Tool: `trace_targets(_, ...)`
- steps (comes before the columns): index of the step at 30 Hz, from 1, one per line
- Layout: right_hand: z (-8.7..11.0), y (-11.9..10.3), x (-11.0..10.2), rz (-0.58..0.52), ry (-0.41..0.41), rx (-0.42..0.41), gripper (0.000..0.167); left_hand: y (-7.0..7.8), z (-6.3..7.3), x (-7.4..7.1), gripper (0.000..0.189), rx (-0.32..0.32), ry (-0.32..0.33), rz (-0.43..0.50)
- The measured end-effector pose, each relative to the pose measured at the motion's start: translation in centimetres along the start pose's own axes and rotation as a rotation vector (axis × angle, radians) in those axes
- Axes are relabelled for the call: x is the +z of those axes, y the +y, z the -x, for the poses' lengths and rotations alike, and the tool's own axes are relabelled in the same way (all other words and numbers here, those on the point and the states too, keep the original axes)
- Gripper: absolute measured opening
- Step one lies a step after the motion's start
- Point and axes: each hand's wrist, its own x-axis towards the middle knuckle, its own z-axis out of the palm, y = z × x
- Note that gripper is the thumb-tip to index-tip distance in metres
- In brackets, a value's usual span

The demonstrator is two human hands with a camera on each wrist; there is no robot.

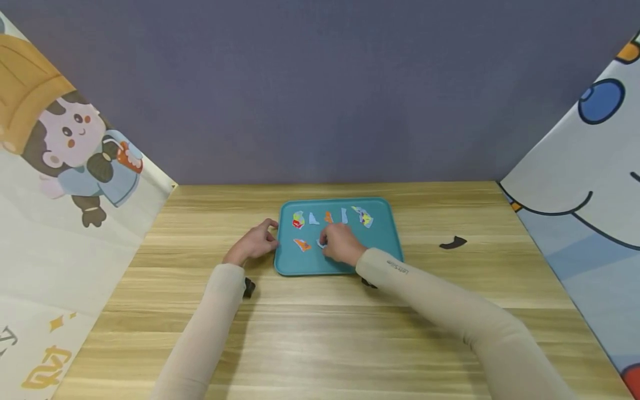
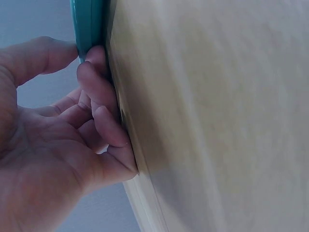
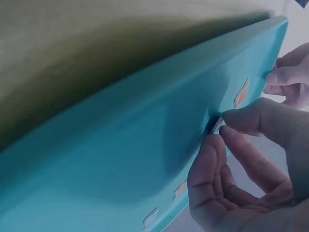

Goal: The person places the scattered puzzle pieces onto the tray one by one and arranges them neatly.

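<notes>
A teal tray (image 1: pixel 377 244) lies on the wooden table. My left hand (image 1: pixel 252 243) pinches its left rim (image 2: pixel 89 29) between thumb and curled fingers. Over the tray's lower middle, the thumb and fingertips of my right hand (image 1: pixel 342 244) pinch a small flat piece (image 3: pixel 218 125), close above the tray floor. To its left is an orange cut-out piece (image 1: pixel 302 244). Along the far side runs a row: a red, yellow and green piece (image 1: pixel 298 220), a pale blue one (image 1: pixel 313 219), an orange one (image 1: pixel 328 216), another pale blue one (image 1: pixel 344 215) and a yellow-purple one (image 1: pixel 364 217).
Right of the tray, a dark curved flat piece (image 1: pixel 453 243) lies on the table (image 1: pixel 310 344). A grey-blue panel (image 1: pixel 320 94) rises behind the table, and printed cartoon panels stand at the left and right sides.
</notes>
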Motion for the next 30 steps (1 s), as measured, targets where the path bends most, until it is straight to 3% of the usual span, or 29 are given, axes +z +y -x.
trace_targets(9,0.5,0.3,-0.1,-0.016,-0.023,-0.017,0.022,0.1,0.0,0.1,0.052,-0.013,0.006,0.003)
trace_targets(15,1.6,1.2,-1.0,-0.114,0.031,0.015,0.019,0.0,0.0,0.1,0.052,-0.015,0.002,-0.007)
trace_targets(21,3.0,3.2,-3.1,-0.092,0.12,0.059,0.018,0.2,0.2,0.2,0.052,-0.006,0.011,-0.008)
trace_targets(26,4.6,5.3,-5.0,-0.114,0.105,0.121,0.023,0.2,0.2,0.2,0.052,-0.006,0.013,0.003)
trace_targets(30,5.9,7.1,-6.3,-0.102,0.138,0.132,0.025,0.1,0.2,0.2,0.053,0.004,0.012,0.009)
